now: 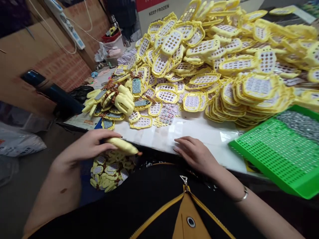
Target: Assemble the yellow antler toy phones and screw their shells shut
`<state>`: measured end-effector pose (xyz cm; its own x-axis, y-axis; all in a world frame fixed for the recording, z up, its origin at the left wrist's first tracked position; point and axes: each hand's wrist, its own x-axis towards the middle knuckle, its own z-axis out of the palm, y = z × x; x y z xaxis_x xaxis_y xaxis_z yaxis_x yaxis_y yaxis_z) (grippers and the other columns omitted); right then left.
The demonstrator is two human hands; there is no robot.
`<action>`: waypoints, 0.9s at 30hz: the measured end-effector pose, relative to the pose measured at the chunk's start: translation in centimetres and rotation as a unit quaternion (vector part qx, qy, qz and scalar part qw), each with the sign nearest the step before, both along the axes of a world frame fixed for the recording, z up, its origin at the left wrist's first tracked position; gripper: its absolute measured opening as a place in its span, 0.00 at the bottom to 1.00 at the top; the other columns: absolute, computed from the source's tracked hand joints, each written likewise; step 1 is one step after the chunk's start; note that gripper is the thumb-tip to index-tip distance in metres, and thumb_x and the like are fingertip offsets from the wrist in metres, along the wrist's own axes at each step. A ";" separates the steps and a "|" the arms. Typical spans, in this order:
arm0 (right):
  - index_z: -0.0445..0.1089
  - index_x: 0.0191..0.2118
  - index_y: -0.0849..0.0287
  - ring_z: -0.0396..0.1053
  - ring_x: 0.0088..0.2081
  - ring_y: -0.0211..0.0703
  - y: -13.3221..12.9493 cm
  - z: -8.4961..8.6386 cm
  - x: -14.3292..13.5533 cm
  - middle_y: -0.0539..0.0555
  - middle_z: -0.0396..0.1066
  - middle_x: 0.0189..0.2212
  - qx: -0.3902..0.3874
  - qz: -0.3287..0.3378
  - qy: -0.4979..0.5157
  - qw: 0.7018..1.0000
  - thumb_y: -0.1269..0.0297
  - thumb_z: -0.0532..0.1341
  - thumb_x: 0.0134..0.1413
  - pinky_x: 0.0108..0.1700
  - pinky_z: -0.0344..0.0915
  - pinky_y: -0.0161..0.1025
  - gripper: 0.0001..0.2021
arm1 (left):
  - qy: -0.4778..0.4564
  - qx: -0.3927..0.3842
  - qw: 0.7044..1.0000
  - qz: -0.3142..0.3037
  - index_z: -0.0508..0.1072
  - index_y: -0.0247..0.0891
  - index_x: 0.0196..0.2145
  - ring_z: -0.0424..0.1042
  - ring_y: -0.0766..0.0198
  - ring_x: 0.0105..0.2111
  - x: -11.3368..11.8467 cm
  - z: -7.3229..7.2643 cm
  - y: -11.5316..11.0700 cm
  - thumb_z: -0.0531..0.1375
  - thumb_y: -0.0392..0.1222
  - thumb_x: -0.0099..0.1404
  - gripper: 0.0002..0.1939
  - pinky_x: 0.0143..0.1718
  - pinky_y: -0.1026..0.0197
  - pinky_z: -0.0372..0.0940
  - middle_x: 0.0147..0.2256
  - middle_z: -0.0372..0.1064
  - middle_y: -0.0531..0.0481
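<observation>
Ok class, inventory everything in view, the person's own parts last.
Table: one, white, centre
Held casing: one, pale yellow, lower left
Keypad casings: countless, yellow, heaped on table
Grey-board casings: several, yellow, table's left
Small printed pieces: many, pinkish, before heap
Loose casings: many, yellow, below table's left edge
Perforated tray: one, green, table's right
Small parts: many, grey, in tray
Flask: one, dark blue, far left
Power strip: at least one, white, upper left
Basket: one, red, back left
KEEP FROZEN carton: one, white-red, behind heap
Plastic bag: one, white, far left
Zipped garment: one, black, bottom
Left hand: one, gripping held casing
Right hand: one, table's near edge
</observation>
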<state>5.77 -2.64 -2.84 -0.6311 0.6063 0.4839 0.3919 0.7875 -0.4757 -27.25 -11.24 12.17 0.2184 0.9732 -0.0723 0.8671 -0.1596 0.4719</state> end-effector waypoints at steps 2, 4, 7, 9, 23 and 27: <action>0.69 0.44 0.61 0.72 0.37 0.48 0.0 -0.3 0.0 0.60 0.74 0.37 0.005 0.037 -0.044 0.998 0.62 0.55 0.62 0.37 0.70 0.45 0.10 | 0.042 0.005 0.998 0.056 0.78 0.43 0.44 0.76 0.52 0.40 -2.0 2.0 -0.7 0.64 0.52 0.56 0.19 0.43 0.57 0.69 0.42 0.78 0.46; 0.69 0.43 0.60 0.71 0.37 0.49 -0.1 -0.6 -0.1 0.59 0.74 0.37 0.011 0.057 -0.080 0.995 0.62 0.55 0.62 0.38 0.69 0.47 0.10 | 0.081 0.057 0.989 0.113 0.76 0.41 0.47 0.74 0.49 0.45 -2.2 1.8 0.4 0.62 0.53 0.58 0.22 0.48 0.53 0.67 0.46 0.76 0.43; 0.69 0.42 0.59 0.70 0.38 0.48 -0.3 -0.6 -0.1 0.58 0.74 0.37 -0.001 0.064 -0.101 0.993 0.63 0.54 0.62 0.40 0.68 0.47 0.09 | 0.173 0.154 0.965 0.120 0.70 0.37 0.56 0.64 0.46 0.57 -1.0 -2.2 4.4 0.61 0.45 0.59 0.27 0.59 0.44 0.56 0.58 0.65 0.39; 0.69 0.42 0.59 0.69 0.39 0.47 -0.4 -0.4 0.0 0.58 0.73 0.39 -0.016 0.071 -0.102 0.992 0.65 0.54 0.62 0.41 0.68 0.46 0.08 | 0.267 0.186 0.941 0.088 0.66 0.39 0.59 0.54 0.43 0.63 -0.3 -5.3 7.5 0.59 0.35 0.59 0.28 0.64 0.37 0.42 0.63 0.57 0.41; 0.70 0.39 0.57 0.66 0.32 0.44 1.5 -0.4 -2.6 0.55 0.70 0.30 -0.059 0.054 -0.121 0.989 0.65 0.53 0.63 0.37 0.62 0.43 0.09 | 0.319 0.519 0.789 -0.078 0.70 0.51 0.52 0.66 0.61 0.54 -3.6 -11.2 11.1 0.58 0.34 0.64 0.20 0.66 0.48 0.43 0.48 0.75 0.52; 0.71 0.38 0.56 0.67 0.32 0.43 2.0 0.4 -3.0 0.55 0.70 0.29 -0.078 0.060 -0.140 0.985 0.64 0.52 0.64 0.36 0.63 0.42 0.11 | 0.243 0.516 0.818 -0.068 0.71 0.52 0.50 0.67 0.60 0.52 -4.1 -12.0 11.0 0.61 0.35 0.62 0.19 0.64 0.48 0.48 0.44 0.76 0.52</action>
